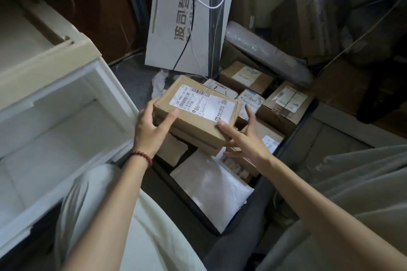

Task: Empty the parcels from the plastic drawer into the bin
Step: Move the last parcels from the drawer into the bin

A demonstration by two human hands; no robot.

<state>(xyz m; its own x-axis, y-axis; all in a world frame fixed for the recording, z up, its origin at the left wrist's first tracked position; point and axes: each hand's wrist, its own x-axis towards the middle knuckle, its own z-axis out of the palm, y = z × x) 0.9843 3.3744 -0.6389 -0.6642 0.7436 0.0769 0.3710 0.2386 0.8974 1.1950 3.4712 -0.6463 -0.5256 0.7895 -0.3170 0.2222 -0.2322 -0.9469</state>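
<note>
A brown cardboard parcel with a white shipping label sits on top of a second flat cardboard parcel. I hold the two as a stack just above the dark fabric bin. My left hand grips the stack's left end, thumb on the top parcel. My right hand holds the right corner, thumb on top and fingers spread beside and beneath it. Several labelled boxes and a white mailer bag lie in the bin. At the left the white plastic drawer is pulled out, and its visible floor shows no parcels.
The beige drawer cabinet stands at the left. A white paper carrier bag leans behind the bin, beside a bubble-wrap roll and stacked cartons. My knees in pale clothing flank the bin at the bottom.
</note>
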